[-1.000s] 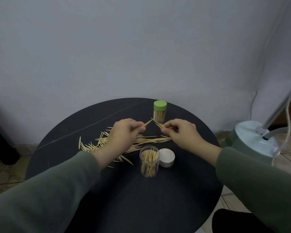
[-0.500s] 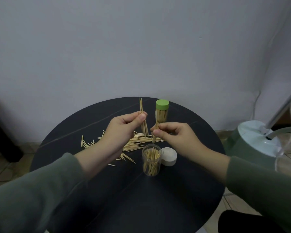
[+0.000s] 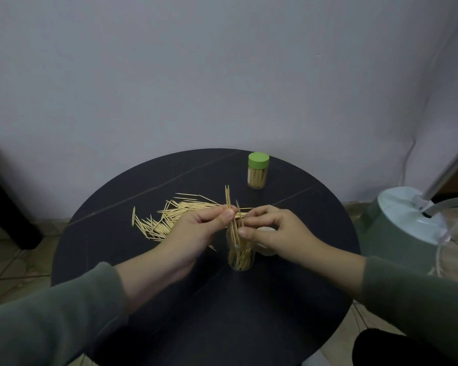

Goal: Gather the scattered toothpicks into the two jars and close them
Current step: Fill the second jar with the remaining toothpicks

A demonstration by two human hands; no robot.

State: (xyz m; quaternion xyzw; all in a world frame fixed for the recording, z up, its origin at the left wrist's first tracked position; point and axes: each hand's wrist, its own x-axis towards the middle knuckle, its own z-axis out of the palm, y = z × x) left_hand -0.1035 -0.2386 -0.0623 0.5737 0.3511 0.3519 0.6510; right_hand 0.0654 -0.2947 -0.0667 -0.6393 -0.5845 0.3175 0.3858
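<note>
A person in green sleeves stands over a round black table (image 3: 143, 299), both hands working above an open clear jar (image 3: 240, 256). The left hand (image 3: 196, 233) pinches a small bundle of toothpicks (image 3: 229, 207) between thumb and fingertips, holding them upright with their lower points aimed at the jar's mouth, a grip that seems chosen so the sticks slide in together rather than scatter. The right hand (image 3: 271, 228) meets them from the other side, thumb and fingers curled around the same bundle just above the rim, apparently steadying and squaring it for the drop.

The open jar stands near the table's middle, already holding a loose sheaf of pale wooden picks that lean against its wall. Its white lid (image 3: 266, 250) lies just beside it, mostly hidden behind the right hand, close enough to be fitted once filling ends. A 2nd jar with a green cap (image 3: 258, 170) stands closed and full toward the far edge, well apart from the work.

A sizeable spread of toothpicks (image 3: 169, 217) lies on the dark tabletop to the left of the hands, thin, pointed at both ends and overlapping in a fan. By the look of it, many more pinches remain.
</note>
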